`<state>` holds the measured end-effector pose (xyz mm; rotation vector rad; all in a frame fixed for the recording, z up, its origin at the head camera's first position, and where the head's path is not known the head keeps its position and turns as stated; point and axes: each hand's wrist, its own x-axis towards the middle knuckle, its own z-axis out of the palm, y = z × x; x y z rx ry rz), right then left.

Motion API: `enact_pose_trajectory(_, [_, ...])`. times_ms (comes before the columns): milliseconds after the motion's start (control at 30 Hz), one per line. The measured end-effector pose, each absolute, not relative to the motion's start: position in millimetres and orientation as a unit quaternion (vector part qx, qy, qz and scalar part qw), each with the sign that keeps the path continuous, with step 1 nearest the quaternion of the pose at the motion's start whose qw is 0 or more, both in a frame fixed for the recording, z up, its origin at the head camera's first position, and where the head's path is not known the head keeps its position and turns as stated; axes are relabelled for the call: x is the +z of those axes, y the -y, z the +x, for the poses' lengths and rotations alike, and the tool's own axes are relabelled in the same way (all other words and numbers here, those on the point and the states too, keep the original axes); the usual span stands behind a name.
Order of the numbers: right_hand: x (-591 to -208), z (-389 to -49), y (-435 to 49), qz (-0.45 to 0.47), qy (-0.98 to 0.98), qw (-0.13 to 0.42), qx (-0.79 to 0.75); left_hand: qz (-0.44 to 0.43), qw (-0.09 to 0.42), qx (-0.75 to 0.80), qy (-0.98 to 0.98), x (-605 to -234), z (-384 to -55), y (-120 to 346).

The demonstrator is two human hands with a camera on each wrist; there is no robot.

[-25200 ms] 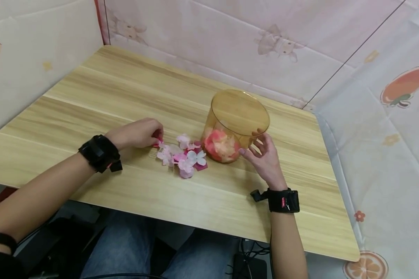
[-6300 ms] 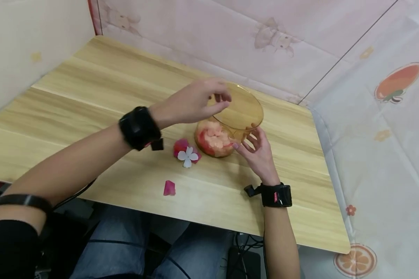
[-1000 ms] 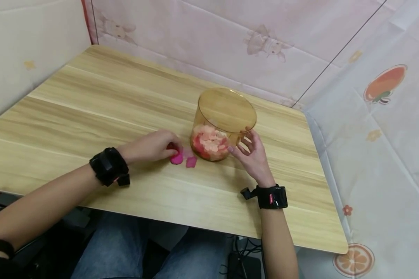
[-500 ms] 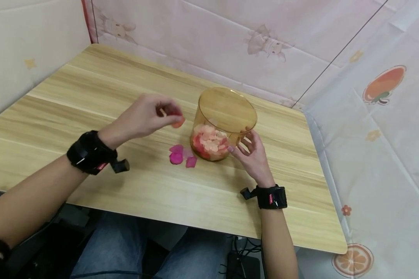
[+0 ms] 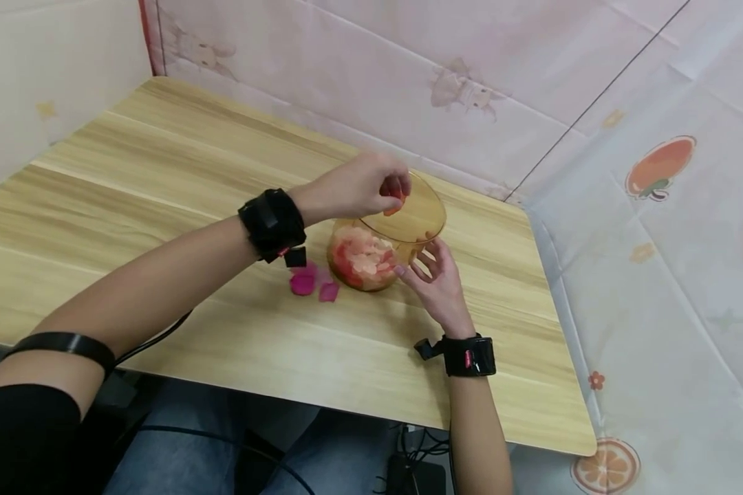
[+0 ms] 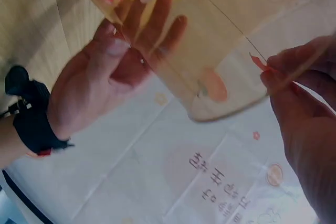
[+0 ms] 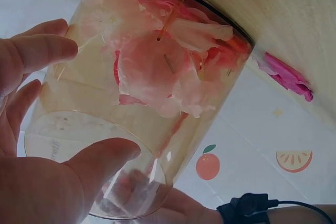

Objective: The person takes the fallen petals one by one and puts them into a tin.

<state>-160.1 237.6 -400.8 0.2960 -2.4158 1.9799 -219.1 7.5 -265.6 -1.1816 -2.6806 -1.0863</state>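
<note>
My left hand (image 5: 371,184) is above the mouth of a see-through amber container (image 5: 430,206). Its thumb and fingertips pinch a coral-red artificial petal (image 6: 258,62), which shows against the container in the left wrist view. Pink, peach and red petals (image 5: 364,258) fill the container's lower part. My right hand (image 5: 436,285) holds the container's near right side, thumb and fingers curved along the wall. In the right wrist view the thumb lies against the amber wall. Several magenta and pale pink petals (image 5: 302,284) lie on the table left of the container, partly behind the left wrist camera.
The wood-grain table (image 5: 161,172) is bordered by printed cloth walls (image 5: 347,69) at the back and sides. A black camera band (image 5: 272,223) sits on the left wrist, another (image 5: 469,355) on the right. Cables (image 5: 417,447) hang below the front edge.
The white and pale pink flowers on the table are gone since the oldest frame. In the last second, my left hand lifted a coral petal off the table and carried it right, over the container.
</note>
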Motion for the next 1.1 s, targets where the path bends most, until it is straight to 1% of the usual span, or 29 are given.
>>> enact_pose_trajectory(167, [-397.8, -162.3, -236.7, 0.099, 0.775, -0.001, 0.625, -0.384, -0.018, -0.312, 0.869, -274.5, -223.9, -4.7])
enact_pose_trajectory(233, [-396.6, -162.9, -236.3, 0.1, 0.775, -0.001, 0.624, -0.386, -0.01, -0.305, 0.871, -275.0, -223.4, 0.7])
enact_pose_trajectory(300, [-395.9, -163.4, -235.3, 0.102, 0.777, -0.003, 0.621, -0.381, 0.009, -0.308, 0.872, -273.5, -220.2, 8.8])
enact_pose_trajectory(433, [-394.3, -164.2, -234.5, 0.106, 0.778, -0.005, 0.619, -0.351, 0.077, -0.34, 0.869, -276.2, -207.4, 34.1])
enact_pose_trajectory(533, [-391.8, -164.2, -233.8, 0.11, 0.777, -0.003, 0.62, -0.333, 0.122, -0.367, 0.86, -291.5, -198.8, 57.1])
enact_pose_trajectory(633, [-388.9, -164.6, -235.1, 0.107, 0.776, 0.0, 0.621, -0.326, 0.135, -0.37, 0.859, -315.1, -194.4, 74.4])
enact_pose_trajectory(733, [-388.4, -165.7, -237.8, 0.106, 0.778, -0.001, 0.62, -0.319, 0.101, -0.365, 0.869, -340.0, -190.9, 83.9])
enact_pose_trajectory(800, [-389.5, -166.2, -240.2, 0.105, 0.779, -0.002, 0.618, -0.315, 0.054, -0.35, 0.881, -357.2, -188.7, 87.0])
enact_pose_trajectory(867, [-390.7, -165.9, -242.5, 0.104, 0.781, -0.002, 0.616, -0.323, -0.003, -0.315, 0.892, -372.8, -187.7, 87.1])
enact_pose_trajectory(967, [-393.2, -163.7, -246.1, 0.099, 0.781, 0.0, 0.616, -0.341, -0.074, -0.263, 0.9, -388.2, -186.7, 83.5])
enact_pose_trajectory(1100, [-394.3, -161.3, -247.7, 0.097, 0.779, 0.0, 0.62, -0.349, -0.106, -0.253, 0.896, -392.2, -185.2, 78.6])
